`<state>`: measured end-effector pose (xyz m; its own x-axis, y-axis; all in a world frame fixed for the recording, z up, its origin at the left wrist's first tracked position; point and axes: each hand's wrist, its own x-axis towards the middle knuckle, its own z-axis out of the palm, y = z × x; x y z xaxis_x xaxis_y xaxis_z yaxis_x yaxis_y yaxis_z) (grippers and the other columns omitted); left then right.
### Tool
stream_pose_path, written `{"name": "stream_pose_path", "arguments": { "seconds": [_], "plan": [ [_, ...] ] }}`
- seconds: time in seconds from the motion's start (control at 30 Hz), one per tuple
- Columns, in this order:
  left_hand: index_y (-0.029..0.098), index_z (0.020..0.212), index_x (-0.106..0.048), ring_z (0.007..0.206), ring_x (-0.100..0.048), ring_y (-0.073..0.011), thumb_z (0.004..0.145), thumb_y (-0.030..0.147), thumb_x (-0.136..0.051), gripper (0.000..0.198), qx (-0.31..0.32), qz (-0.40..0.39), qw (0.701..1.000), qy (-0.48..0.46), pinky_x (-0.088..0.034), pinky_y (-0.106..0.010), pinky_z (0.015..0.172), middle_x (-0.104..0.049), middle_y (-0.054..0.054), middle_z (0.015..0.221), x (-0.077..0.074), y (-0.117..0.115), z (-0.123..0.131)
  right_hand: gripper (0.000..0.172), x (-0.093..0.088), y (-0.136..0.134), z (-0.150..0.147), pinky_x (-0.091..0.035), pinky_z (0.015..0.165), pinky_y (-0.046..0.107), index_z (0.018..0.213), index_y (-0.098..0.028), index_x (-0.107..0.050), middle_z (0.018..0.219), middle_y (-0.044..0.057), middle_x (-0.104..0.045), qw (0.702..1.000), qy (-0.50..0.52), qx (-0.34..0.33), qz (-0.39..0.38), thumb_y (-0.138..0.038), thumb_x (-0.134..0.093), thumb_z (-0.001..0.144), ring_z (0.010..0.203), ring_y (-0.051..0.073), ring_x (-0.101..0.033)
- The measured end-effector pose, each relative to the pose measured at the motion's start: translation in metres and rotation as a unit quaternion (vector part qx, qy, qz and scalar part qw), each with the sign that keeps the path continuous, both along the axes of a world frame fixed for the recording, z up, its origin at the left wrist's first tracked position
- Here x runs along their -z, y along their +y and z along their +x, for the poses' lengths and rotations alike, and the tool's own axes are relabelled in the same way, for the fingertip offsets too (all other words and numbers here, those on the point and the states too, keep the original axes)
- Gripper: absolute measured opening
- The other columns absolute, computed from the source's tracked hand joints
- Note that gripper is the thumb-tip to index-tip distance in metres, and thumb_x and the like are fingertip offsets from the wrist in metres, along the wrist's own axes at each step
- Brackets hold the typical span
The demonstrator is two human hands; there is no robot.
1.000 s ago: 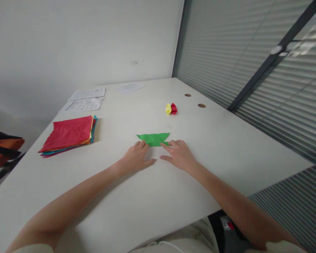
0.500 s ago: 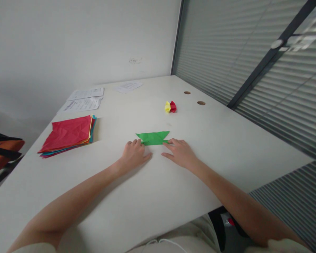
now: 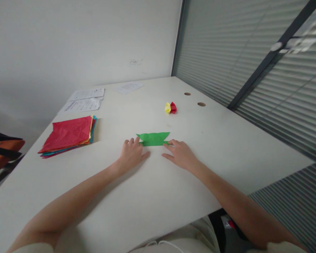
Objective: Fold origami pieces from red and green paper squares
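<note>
A folded green paper (image 3: pixel 154 139) lies flat on the white table, long side across, with pointed upper corners and narrow strips at its lower ends. My left hand (image 3: pixel 132 153) rests at its left end, fingertips touching the lower left strip, thumb spread to the side. At the lower right end, the fingertips of my right hand (image 3: pixel 181 153) press on the other strip, and the thumb points left, apart from the fingers. Neither hand grips the paper. Beyond it sits a small crumpled piece, yellow and red paper (image 3: pixel 171 108).
At the left is a stack of coloured paper (image 3: pixel 70 133), red on top. Printed sheets (image 3: pixel 84 104) lie at the back left, another sheet (image 3: pixel 129 88) near the wall. Two round holes (image 3: pixel 201 104) pierce the table (image 3: pixel 242 151) near the blinds. An orange chair (image 3: pixel 5 151) stands beyond the left edge.
My left hand has shifted slightly left, showing more of the green strip at that end. My right hand has stayed nearly still. The view has tilted very slightly.
</note>
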<state>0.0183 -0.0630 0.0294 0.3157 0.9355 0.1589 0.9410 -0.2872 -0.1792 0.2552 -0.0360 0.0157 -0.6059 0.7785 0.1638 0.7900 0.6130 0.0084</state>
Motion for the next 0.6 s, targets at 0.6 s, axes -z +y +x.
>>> {"name": "stream_pose_path", "arguments": {
  "seconds": [0.6],
  "plan": [
    [0.015, 0.113, -0.059, 0.099, -0.058, -0.0266, 0.094, 0.037, -0.045, 0.033, 0.107, 0.009, 0.989, -0.100, -0.048, -0.043, 0.086, -0.061, -0.014, 0.111, 0.020, 0.000, 0.009, 0.043, 0.005, 0.014, 0.010, -0.046, 0.091, 0.041, 0.123, -0.021, -0.064, 0.109, 0.012, -0.062, 0.995, 0.079, -0.025, -0.046, -0.048, -0.052, 0.092, 0.103, 0.025, -0.058]
  ]
}}
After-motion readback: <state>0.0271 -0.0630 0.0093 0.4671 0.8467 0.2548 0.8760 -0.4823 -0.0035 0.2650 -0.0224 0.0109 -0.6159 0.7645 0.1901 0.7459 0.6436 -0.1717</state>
